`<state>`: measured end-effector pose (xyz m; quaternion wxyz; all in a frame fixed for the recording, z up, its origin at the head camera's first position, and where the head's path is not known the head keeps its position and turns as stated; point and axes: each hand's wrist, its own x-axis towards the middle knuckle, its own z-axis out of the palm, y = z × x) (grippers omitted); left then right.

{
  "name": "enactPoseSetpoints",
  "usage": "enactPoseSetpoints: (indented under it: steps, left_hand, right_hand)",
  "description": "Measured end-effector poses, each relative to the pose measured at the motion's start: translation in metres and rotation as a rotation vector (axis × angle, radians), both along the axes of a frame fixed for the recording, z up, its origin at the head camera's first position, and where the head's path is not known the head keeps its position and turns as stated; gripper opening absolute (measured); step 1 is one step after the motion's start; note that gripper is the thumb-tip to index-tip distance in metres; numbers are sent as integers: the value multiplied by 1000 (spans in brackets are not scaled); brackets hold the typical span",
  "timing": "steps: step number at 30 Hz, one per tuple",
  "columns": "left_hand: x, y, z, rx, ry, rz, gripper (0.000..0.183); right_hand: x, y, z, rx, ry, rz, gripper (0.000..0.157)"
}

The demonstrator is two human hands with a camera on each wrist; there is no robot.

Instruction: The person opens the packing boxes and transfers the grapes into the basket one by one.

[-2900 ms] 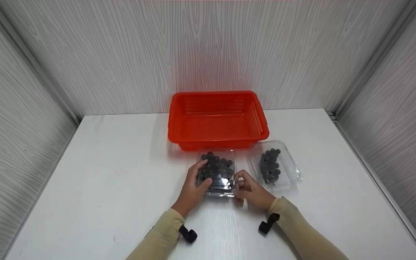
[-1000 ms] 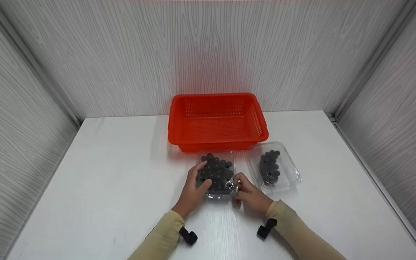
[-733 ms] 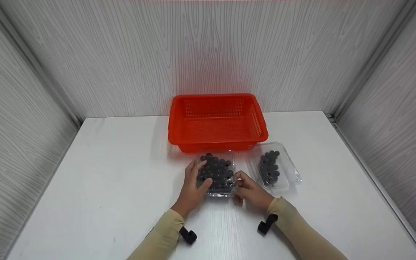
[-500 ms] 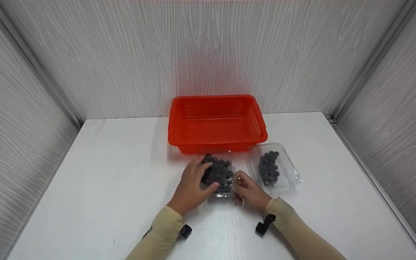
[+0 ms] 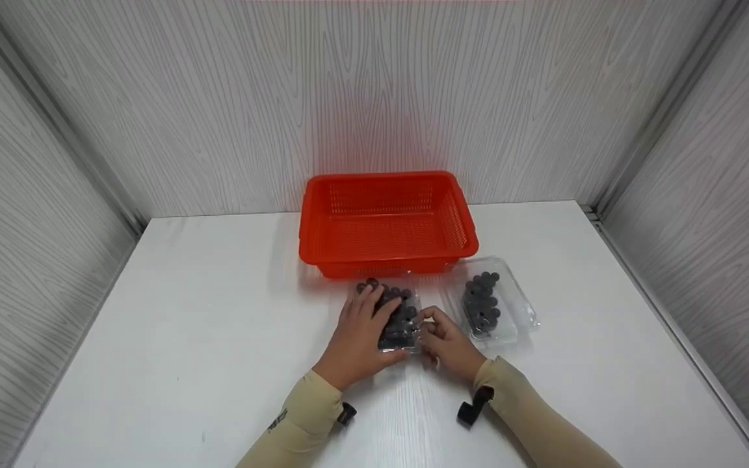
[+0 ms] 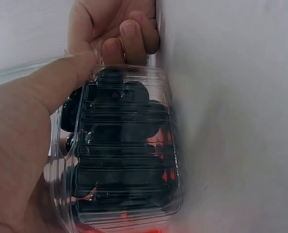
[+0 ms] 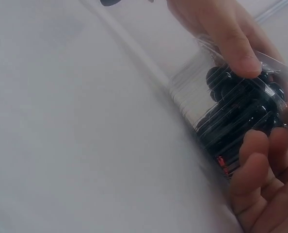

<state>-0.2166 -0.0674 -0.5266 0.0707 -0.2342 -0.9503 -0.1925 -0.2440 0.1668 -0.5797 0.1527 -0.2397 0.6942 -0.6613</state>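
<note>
My left hand (image 5: 360,341), fingers spread, lay over the clear box (image 6: 127,160) of dark grapes (image 5: 407,313). My right hand (image 5: 450,344) pinched its edge, fingers curled. Second box (image 5: 512,309) lay just beyond those fingers; red basket (image 5: 387,261) stood ahead of both hands.

Ridged box (image 6: 127,145): thin transparent plastic, glossy, side wall ribbed. Dark grapes (image 7: 260,109) inside: smooth, shiny skins with small highlights. Second box (image 5: 512,312): same clear plastic look, bright along edges. Red basket (image 5: 387,262): plastic, perforated sides, smooth rim. Counter (image 5: 218,325): smooth, soft sheen. Back wall (image 5: 374,84): wood-grain pattern; real wood or laminate, cannot tell. Sleeves (image 5: 303,409): matt cloth, lightly creased.
</note>
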Motion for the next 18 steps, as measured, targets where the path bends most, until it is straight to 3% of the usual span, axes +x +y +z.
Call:
enactPoseSetpoints:
  steps: [9,18]
  left_hand:
    - [1,1,-3,-25,29,-11,89]
    - [-6,-4,-5,20,41,-51,87]
  right_hand:
    - [0,0,0,18,-36,-12,20]
    - [1,-2,2,3,-46,-23,19]
